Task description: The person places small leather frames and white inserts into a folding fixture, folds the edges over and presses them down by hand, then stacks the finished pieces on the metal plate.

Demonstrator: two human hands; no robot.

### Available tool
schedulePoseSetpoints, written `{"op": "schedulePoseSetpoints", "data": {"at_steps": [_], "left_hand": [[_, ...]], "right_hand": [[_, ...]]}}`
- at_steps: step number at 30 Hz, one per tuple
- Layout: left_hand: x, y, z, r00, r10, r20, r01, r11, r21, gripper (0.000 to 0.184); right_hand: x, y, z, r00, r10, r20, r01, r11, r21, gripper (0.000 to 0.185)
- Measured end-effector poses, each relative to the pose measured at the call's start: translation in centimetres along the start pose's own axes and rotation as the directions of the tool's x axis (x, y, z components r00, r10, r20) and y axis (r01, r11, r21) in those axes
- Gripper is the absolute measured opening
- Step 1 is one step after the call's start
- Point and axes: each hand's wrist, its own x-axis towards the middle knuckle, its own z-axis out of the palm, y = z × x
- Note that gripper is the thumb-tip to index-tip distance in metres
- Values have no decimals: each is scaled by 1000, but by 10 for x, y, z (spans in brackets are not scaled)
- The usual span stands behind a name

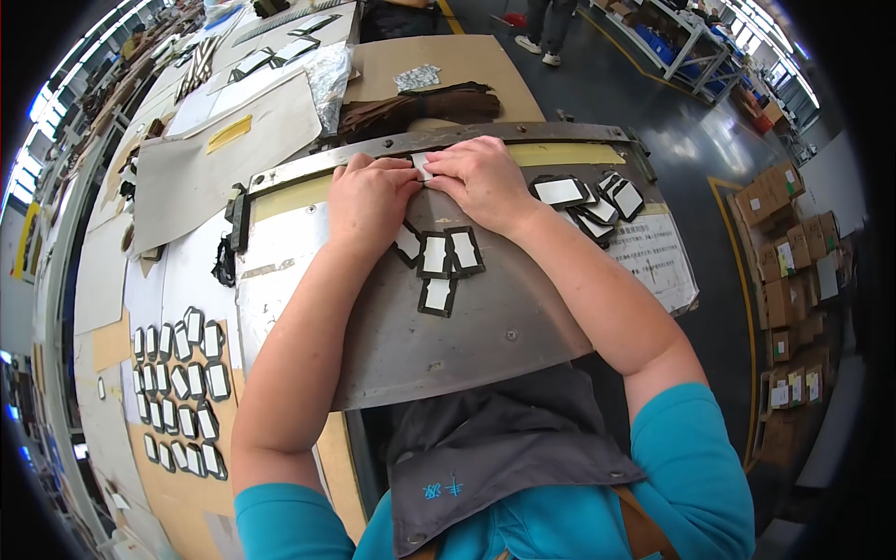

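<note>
Both hands close on one small piece at the table's far edge

And here we are at the metal table [448, 359], with the left hand [367, 198] and the right hand [481, 179] meeting up by the metal rail [387, 146]! Fingers of both pinch the white-faced piece [422, 166], one hand at each side, right beside that rail along the far edge. Just nearer the body, four dark-bordered cards [435, 254] lie loosely together between the forearms, and from them a stretch of metal runs down to the curved near edge, by the apron [504, 448]. Over on the right, a heap of cards [560, 192] sits close to the side edge, beside a printed sheet [653, 257], outside the right forearm. Out left, beyond the left forearm, rows of cards [217, 381] line the neighbouring bench [101, 350], well apart from the hands.
</note>
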Motion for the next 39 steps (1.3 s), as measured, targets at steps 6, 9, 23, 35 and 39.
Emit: {"op": "schedulePoseSetpoints", "data": {"at_steps": [6,9,23,35,39], "left_hand": [[-2,4,-1,1000,-14,-8,14,1000,22,18],[-1,4,-2,1000,-12,-12,12,1000,24,17],[0,3,-5,998,-57,37,56,998,29,19],[-3,0,-15,987,47,154,-27,991,-133,13],[-2,7,-22,977,7,214,12,996,-87,18]], "right_hand": [[-1,-3,-3,997,-48,-54,46,998,-41,16],[0,-4,-4,997,-51,-56,48,997,-61,14],[-1,-3,-4,997,-2,-72,1,1000,-6,13],[-3,-7,-20,988,103,116,-124,974,192,53],[0,-8,-20,986,53,160,-73,990,121,54]]}}
